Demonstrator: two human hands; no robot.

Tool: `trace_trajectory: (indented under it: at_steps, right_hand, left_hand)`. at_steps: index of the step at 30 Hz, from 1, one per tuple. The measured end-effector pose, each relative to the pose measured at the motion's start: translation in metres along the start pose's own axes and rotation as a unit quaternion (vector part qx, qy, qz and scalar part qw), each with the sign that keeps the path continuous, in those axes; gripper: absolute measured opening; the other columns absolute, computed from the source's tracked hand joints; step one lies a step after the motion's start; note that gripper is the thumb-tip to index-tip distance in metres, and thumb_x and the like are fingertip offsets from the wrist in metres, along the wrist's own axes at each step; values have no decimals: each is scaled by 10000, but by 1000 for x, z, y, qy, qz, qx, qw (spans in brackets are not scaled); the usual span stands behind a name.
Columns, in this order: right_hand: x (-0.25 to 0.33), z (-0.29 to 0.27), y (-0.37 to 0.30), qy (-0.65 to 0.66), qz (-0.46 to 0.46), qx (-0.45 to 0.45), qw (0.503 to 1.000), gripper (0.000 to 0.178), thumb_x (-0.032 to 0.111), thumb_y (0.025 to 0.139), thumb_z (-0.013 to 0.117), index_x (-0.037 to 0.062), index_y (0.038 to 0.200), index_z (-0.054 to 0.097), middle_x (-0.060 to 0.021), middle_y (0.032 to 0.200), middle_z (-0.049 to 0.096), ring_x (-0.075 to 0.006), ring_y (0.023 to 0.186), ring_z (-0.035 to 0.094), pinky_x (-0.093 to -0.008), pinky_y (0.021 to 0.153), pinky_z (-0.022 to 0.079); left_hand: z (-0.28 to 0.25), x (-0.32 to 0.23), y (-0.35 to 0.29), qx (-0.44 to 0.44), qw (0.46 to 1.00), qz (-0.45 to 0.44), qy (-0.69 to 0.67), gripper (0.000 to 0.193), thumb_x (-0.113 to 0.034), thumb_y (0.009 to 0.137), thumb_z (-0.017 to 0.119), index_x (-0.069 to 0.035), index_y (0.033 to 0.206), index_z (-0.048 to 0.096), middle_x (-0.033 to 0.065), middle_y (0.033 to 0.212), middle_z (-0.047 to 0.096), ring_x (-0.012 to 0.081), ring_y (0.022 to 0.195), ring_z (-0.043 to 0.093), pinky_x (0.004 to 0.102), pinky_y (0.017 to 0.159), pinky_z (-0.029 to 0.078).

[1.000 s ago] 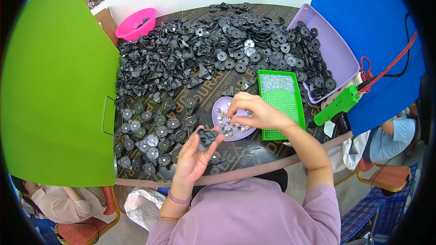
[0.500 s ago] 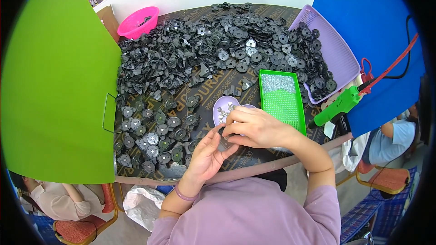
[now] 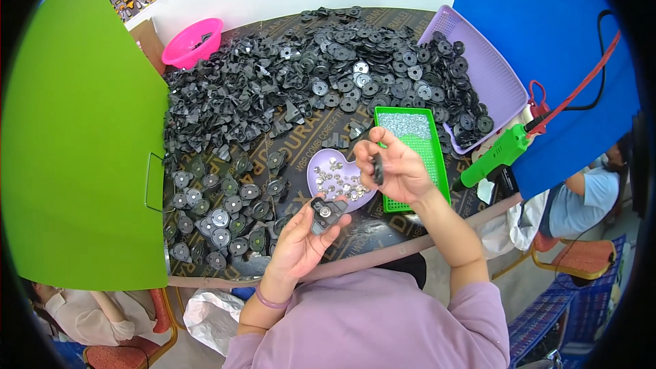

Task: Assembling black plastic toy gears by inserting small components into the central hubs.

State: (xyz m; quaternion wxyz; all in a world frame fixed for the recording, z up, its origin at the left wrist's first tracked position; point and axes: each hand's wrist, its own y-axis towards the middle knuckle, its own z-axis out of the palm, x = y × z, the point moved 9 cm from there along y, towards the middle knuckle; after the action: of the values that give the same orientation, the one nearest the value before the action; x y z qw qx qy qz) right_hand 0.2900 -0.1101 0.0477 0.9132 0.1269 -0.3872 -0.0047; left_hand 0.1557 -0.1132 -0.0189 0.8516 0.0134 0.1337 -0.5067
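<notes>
My left hand (image 3: 298,240) holds a black plastic housing (image 3: 328,224) with a round metal piece seated in its middle, facing up. Between the fingertips of my right hand (image 3: 404,172), a black disc (image 3: 378,169) is raised edge-on, apart from the housing. Just beyond the left hand lies a purple heart-shaped dish (image 3: 319,160) with several small round metal parts in it. Partly behind the right hand stands a green tray (image 3: 441,157), with tiny silvery pieces at its far end.
Loose black housings (image 3: 232,89) and black discs (image 3: 383,55) heap across the back. Assembled black units (image 3: 220,219) lie at left. A purple basket (image 3: 488,75), a pink bowl (image 3: 179,46) and a green corded power screwdriver (image 3: 495,157) edge the table, between green (image 3: 82,137) and blue panels (image 3: 533,41).
My hands were together over the dish and have parted. The right rose to the right with a black disc; the left shows the housing with its metal centre. The view shifted slightly.
</notes>
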Motion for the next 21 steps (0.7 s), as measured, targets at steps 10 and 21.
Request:
trace_trajectory:
  at_steps: [10,21]
  right_hand:
    - [38,23,-23,-300,-218,-71,926,291,-14,726,695,53,944,513,-92,813,587,-215,806,555,-324,710,461]
    - [46,105,-73,-636,-421,80,642,139,61,651,744,77,768,670,-94,877,609,-240,805,556,-317,630,470]
  left_hand:
    - [1,3,-1,-8,1000,-10,2,365,-238,956,396,-39,1261,409,196,1174,525,345,1026,569,346,796,552]
    - [8,7,-4,42,998,-18,36,401,-228,934,459,-34,1277,386,124,1130,555,259,973,597,291,741,545]
